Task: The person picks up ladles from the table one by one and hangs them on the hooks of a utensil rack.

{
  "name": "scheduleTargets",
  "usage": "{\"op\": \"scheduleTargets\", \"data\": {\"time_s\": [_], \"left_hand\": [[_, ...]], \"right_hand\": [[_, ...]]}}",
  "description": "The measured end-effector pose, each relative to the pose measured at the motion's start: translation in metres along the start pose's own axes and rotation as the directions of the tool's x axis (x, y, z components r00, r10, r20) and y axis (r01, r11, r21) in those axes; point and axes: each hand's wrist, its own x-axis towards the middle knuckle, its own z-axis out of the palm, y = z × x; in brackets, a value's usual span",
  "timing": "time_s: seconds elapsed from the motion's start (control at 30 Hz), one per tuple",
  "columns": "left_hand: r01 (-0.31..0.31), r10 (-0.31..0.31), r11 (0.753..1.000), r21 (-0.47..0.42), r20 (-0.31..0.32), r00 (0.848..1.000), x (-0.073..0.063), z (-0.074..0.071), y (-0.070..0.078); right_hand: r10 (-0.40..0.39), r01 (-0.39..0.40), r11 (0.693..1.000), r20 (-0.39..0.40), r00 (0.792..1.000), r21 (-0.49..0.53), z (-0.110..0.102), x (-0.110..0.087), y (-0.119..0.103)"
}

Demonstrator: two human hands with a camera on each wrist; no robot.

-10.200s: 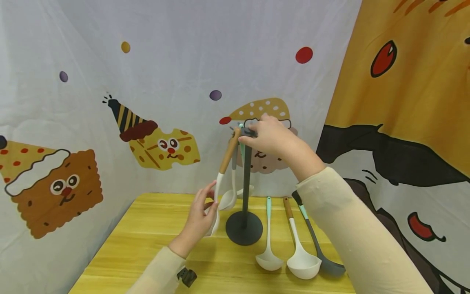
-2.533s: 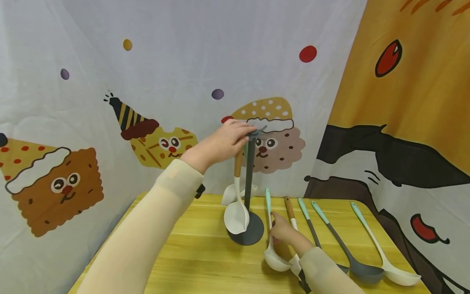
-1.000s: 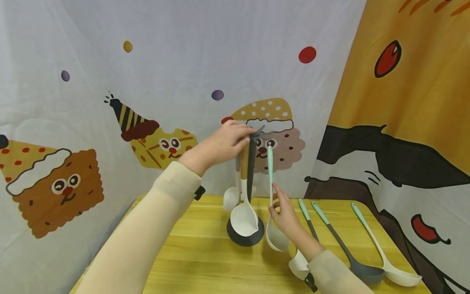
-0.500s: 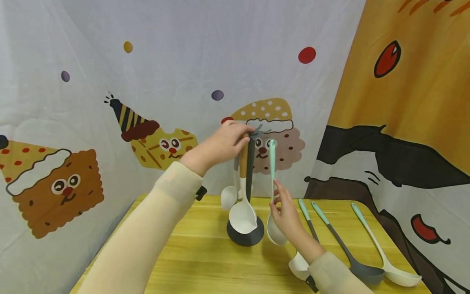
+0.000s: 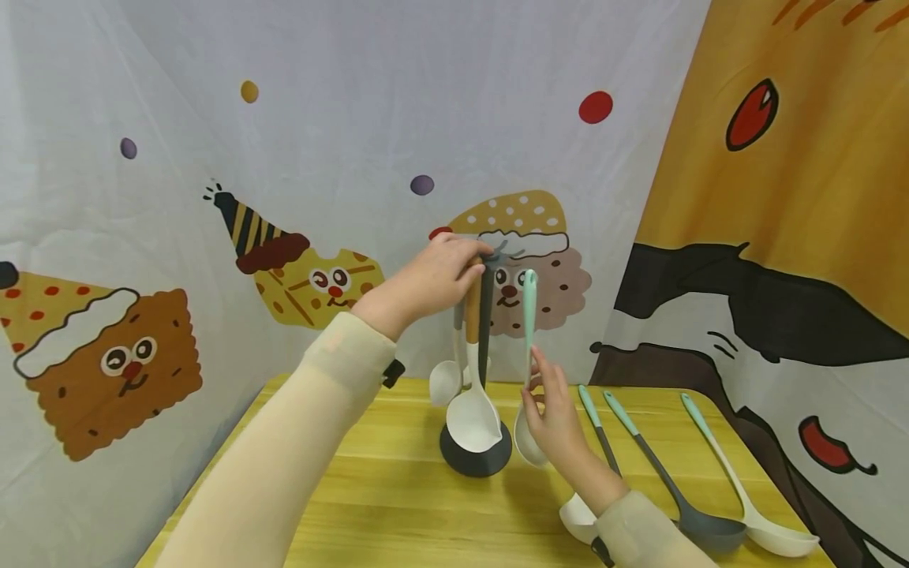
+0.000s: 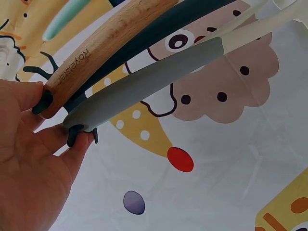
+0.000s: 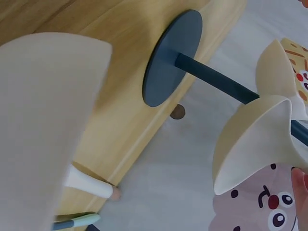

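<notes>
In the head view my left hand (image 5: 429,280) grips the hooked top of a dark utensil stand (image 5: 476,465). In the left wrist view, the thumb lies at a hook beside a wooden handle (image 6: 98,60), with fingers by a grey handle (image 6: 149,79). Hanging here are a white ladle (image 5: 472,418) with that wooden handle and a grey-handled white ladle (image 5: 445,384) behind it. Right of the stand, my right hand (image 5: 557,414) pinches the white shaft of a mint-handled ladle (image 5: 530,315), held upright with its bowl down. The hand covers part of that bowl.
On the wooden table (image 5: 376,489) lie a white ladle (image 5: 578,517) partly under the right arm, a grey ladle (image 5: 710,528) with a mint handle, another mint-and-grey handle (image 5: 600,426) and a mint-handled white ladle (image 5: 781,540). A printed curtain (image 5: 355,95) hangs behind.
The wooden-handled ladle, earlier in my left hand, hangs on the stand. My right hand left the stand's top, took the mint-handled ladle from the table and raised it upright; lately it barely moves.
</notes>
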Motion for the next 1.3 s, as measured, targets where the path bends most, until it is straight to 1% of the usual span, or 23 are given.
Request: {"op": "scheduleTargets", "data": {"time_s": [0.13, 0.3, 0.53, 0.63, 0.83, 1.07, 1.3], "left_hand": [[0.004, -0.004, 1.000, 0.018, 0.002, 1.000, 0.001, 0.000, 0.002], [0.016, -0.016, 0.999, 0.036, 0.003, 1.000, 0.001, 0.000, 0.005], [0.048, -0.048, 0.999, 0.020, 0.006, 0.999, 0.002, 0.002, 0.007], [0.054, -0.054, 0.998, 0.020, 0.002, 0.999, 0.003, 0.003, 0.008], [0.053, -0.053, 0.998, 0.032, -0.005, 0.999, 0.003, 0.003, 0.008], [0.061, -0.061, 0.998, 0.031, 0.000, 0.998, 0.002, 0.001, 0.011], [0.054, -0.054, 0.998, 0.029, 0.000, 0.999, 0.002, 0.002, 0.012]], "right_hand": [[-0.069, 0.069, 0.998, -0.025, 0.997, -0.004, -0.001, 0.003, -0.003], [-0.112, 0.111, 0.993, -0.025, 0.993, -0.031, -0.002, 0.006, -0.008], [-0.135, 0.133, 0.989, -0.030, 0.990, -0.061, -0.002, 0.009, -0.009], [-0.147, 0.144, 0.988, -0.036, 0.989, -0.058, -0.001, 0.012, -0.009], [-0.158, 0.156, 0.987, -0.037, 0.987, -0.050, -0.001, 0.017, -0.010], [-0.149, 0.147, 0.987, -0.026, 0.988, -0.064, -0.002, 0.018, -0.013], [-0.141, 0.139, 0.988, -0.018, 0.990, -0.071, -0.003, 0.018, -0.014]]}}
